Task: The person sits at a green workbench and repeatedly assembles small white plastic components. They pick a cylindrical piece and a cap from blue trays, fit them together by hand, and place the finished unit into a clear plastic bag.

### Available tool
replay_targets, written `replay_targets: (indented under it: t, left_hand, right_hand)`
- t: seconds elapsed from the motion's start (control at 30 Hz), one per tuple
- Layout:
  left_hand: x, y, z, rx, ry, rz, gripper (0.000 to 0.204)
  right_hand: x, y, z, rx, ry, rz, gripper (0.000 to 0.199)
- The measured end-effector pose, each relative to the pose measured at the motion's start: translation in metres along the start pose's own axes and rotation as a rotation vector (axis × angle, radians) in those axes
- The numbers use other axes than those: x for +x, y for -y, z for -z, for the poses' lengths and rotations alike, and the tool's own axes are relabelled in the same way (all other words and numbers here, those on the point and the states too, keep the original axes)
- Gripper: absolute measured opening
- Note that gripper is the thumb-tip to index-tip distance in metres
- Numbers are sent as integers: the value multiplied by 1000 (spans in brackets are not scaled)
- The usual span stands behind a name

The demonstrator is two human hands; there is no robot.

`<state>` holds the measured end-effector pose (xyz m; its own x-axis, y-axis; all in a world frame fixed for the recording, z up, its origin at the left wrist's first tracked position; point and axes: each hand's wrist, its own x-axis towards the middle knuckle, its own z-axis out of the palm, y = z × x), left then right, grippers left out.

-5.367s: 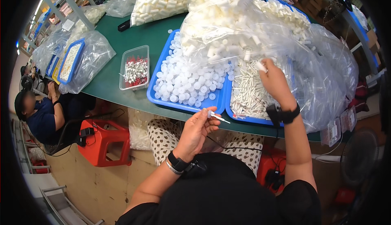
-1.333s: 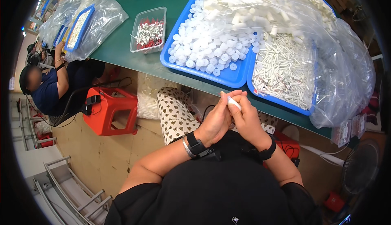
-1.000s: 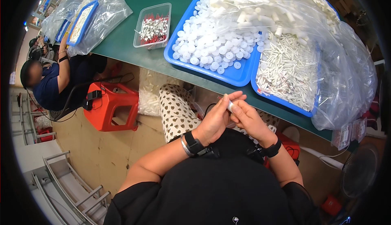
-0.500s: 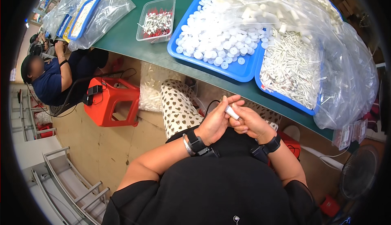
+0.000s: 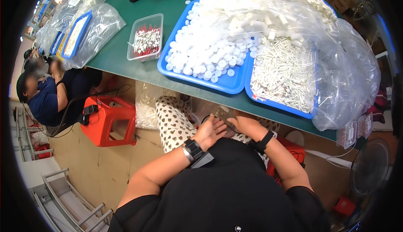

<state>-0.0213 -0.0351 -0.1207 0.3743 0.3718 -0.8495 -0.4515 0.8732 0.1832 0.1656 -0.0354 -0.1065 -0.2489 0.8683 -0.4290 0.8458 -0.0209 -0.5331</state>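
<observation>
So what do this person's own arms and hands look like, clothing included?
Short black sleeves end on the upper arms. The left hand and right hand wear no gloves. The left wrist has a black wrist strap, a grey angular block and a silver-coloured bracelet; the right has a black wristband. Any finer markings are too small to tell.

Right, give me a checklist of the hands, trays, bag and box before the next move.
1. Left hand free: ok, fingers spread, nothing visible on the palm.
2. Right hand free: cannot tell, its fingertips are hidden.
3. Discs all in their tray: not ok, a stray disc lies on the table past the far corner.
4. Sticks in stock: ok, plenty.
5. Bag off the trays: not ok, it overlaps their far ends.
6. Box upright: ok, with red and white parts inside.
</observation>
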Motion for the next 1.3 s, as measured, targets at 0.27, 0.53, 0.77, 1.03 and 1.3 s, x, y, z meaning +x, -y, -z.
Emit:
replay_targets:
  t: [0.27, 0.53, 0.77, 1.03, 1.3]
  left_hand:
    - [-78, -57, -38, 657, 333, -640, 25]
    - [-40, -109, -97, 1529, 28, -1703, 19]
    - [-20, -117, -110, 1845, -142, -1497, 18]
    - [-36, -111, -110, 1445, 52, -1442, 23]
    - [-63, -79, -93, 163, 647, -337, 38]
  right_hand:
    - [-60, 58, 102, 49, -569, 406, 11]
    - [-25, 17, 128, -417, -800, 229, 12]
    - [-31, 13, 127, -282, -903, 207, 13]
    - [-35, 9, 131, -224, -974, 232, 19]
    - [-58, 54, 132, -189, -948, 453, 13]
